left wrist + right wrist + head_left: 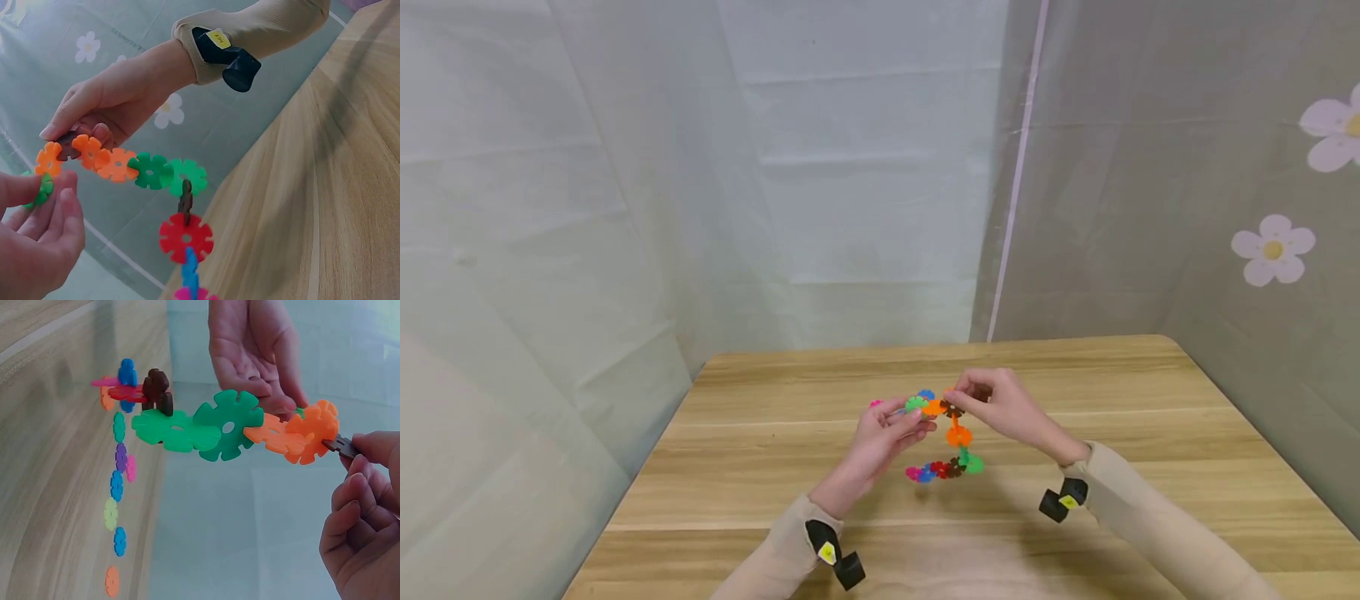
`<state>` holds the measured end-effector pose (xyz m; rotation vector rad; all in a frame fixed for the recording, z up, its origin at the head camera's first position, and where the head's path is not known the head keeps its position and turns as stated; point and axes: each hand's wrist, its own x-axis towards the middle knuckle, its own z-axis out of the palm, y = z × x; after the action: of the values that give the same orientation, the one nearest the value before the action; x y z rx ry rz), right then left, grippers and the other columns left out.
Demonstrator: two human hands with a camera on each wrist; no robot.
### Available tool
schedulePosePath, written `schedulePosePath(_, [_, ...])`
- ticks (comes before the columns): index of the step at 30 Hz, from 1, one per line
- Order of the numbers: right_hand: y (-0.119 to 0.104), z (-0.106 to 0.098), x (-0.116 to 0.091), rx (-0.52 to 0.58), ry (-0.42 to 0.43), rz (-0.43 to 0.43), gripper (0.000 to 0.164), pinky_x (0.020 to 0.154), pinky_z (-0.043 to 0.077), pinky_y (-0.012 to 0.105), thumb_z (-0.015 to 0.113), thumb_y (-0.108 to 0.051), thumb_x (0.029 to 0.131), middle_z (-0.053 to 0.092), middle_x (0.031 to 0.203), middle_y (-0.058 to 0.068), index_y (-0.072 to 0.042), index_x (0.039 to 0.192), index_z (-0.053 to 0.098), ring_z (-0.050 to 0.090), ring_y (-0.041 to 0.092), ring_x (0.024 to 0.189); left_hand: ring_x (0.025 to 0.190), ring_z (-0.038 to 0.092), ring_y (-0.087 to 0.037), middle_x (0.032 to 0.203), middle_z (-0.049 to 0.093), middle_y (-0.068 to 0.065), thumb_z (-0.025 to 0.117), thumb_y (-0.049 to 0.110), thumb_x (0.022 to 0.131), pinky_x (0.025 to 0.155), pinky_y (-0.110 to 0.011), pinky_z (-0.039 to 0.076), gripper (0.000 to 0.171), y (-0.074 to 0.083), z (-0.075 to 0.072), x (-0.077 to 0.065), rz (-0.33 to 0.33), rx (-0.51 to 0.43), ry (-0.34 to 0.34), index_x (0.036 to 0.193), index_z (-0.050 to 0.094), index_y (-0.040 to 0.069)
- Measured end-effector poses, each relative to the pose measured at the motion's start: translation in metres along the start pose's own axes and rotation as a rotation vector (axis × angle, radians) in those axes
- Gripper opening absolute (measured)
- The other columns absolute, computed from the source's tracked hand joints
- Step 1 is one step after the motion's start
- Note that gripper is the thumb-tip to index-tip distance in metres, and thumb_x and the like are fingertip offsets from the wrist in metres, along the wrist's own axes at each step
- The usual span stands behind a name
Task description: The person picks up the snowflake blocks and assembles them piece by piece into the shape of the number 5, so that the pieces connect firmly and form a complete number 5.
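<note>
A chain of notched plastic snowflake discs hangs between the two hands above the table. My left hand (872, 446) pinches a green disc (917, 403) near one end, thumb in front and fingers behind. With thumb and fingers, my right hand (1009, 408) pinches a brown disc (340, 446), joined by an orange disc (49, 159) to the green one. From the brown disc the chain drops through two orange discs (275, 434), a dark green disc (150, 171) and a light green disc (187, 177). Beyond these follow another brown disc, a red disc (186, 239), blue and pink.
On the wooden table (737, 483), a loose row of discs shows in the right wrist view, among them a purple disc (121, 457), a yellow-green disc (110, 514) and an orange disc (112, 581). Pale curtains (865, 183) surround the table's back and sides.
</note>
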<state>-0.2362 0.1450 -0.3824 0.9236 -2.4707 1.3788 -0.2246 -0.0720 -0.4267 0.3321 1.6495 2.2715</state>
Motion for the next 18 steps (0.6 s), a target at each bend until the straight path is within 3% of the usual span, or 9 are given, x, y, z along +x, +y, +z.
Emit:
schedulePosePath(6, [0.001,0.001,-0.001,0.003,0.013,0.012,0.01,0.052,0.046,0.022,0.067,-0.023,0.091,0.067,0.072,-0.006,-0.02,0.082,0.069,0.055,0.018,0.056,0.086,0.073,-0.012,0.086,0.076,0.002,0.061,0.01,0.095,0.082,-0.023,0.057,0.006,0.002,0.002,0.0,0.063,-0.079,0.066,0.097,0.066,0.011])
schedulePosePath(9, [0.002,0.003,-0.002,0.035,0.006,0.022,0.01,0.049,0.045,0.023,0.067,-0.023,0.092,0.067,0.071,-0.004,-0.019,0.082,0.069,0.053,0.018,0.053,0.087,0.073,-0.012,0.084,0.076,0.003,0.061,0.008,0.094,0.081,-0.022,0.057,0.011,0.002,0.003,0.0,0.083,-0.098,0.102,0.09,0.068,0.015])
schedulePosePath(15, [0.002,0.008,-0.003,0.077,-0.013,0.069,0.009,0.049,0.046,0.022,0.066,-0.016,0.092,0.068,0.073,0.003,-0.012,0.085,0.069,0.051,0.006,0.053,0.087,0.073,-0.013,0.087,0.076,0.002,0.06,0.007,0.095,0.081,-0.023,0.057,0.011,0.004,0.005,-0.002,0.074,-0.129,0.143,0.094,0.069,0.013])
schedulePosePath(18, [-0.009,0.007,-0.004,0.074,-0.018,0.085,0.01,0.049,0.043,0.02,0.065,-0.011,0.092,0.065,0.07,0.002,-0.007,0.085,0.068,0.05,0.004,0.053,0.086,0.073,-0.013,0.087,0.076,0.001,0.059,0.007,0.095,0.08,-0.024,0.057,0.012,0.004,0.005,-0.002,0.065,-0.156,0.149,0.094,0.069,0.014])
